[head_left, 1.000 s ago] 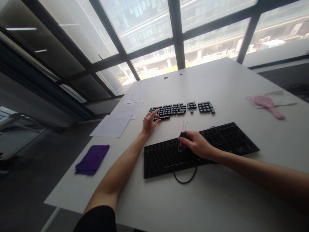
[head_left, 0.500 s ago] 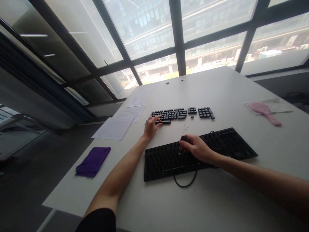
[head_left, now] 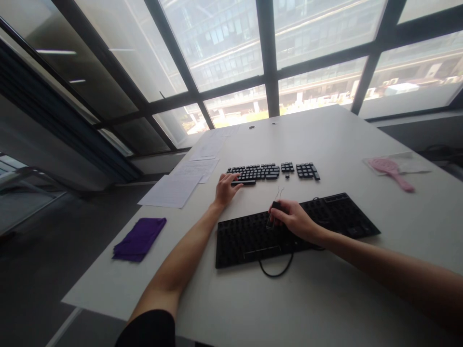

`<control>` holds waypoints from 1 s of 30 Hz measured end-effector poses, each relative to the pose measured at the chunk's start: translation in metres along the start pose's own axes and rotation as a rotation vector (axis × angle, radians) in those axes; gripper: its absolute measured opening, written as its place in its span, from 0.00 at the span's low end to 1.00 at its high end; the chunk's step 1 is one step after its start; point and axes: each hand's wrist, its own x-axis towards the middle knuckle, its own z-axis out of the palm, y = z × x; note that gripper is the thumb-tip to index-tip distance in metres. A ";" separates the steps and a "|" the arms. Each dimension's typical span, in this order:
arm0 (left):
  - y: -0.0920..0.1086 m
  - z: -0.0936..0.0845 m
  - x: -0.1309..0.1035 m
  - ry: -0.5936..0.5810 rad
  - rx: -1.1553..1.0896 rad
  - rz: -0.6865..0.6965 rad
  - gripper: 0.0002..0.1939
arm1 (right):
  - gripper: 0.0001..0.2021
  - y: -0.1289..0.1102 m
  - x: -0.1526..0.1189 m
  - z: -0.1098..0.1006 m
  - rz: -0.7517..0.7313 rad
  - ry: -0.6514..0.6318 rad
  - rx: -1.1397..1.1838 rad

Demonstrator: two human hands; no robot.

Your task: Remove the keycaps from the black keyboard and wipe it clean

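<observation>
My right hand (head_left: 294, 219) is closed round the black handle of a wire keycap puller (head_left: 277, 206). Thin wires stick out above and below the fist. It is held over the black keyboard base (head_left: 231, 241), whose sockets look bare of keycaps. Farther off, my left hand (head_left: 224, 189) rests at the left end of the rows of loose black keycaps (head_left: 262, 171). Its thumb is apart from the fingers, which touch or hover at the keycaps; the fingertips are partly hidden. A long spacebar keycap (head_left: 246, 182) lies just beside the thumb.
Number-pad keycaps (head_left: 307, 171) lie to the right of the rows. A pink hairbrush-shaped item (head_left: 392, 172) on clear plastic is at the right. Papers (head_left: 170, 190) and a folded purple cloth (head_left: 140, 239) lie along the left table edge. A cable (head_left: 277, 275) loops from the base.
My left hand's thumb and fingers have spread slightly at the keycaps. The right hand stays over the base with the puller, its lower wire shifted a little. The view has moved slightly.
</observation>
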 end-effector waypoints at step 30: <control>0.098 -0.053 -0.068 -0.266 -0.105 0.233 0.10 | 0.10 -0.011 0.000 0.004 -0.183 -0.080 -0.273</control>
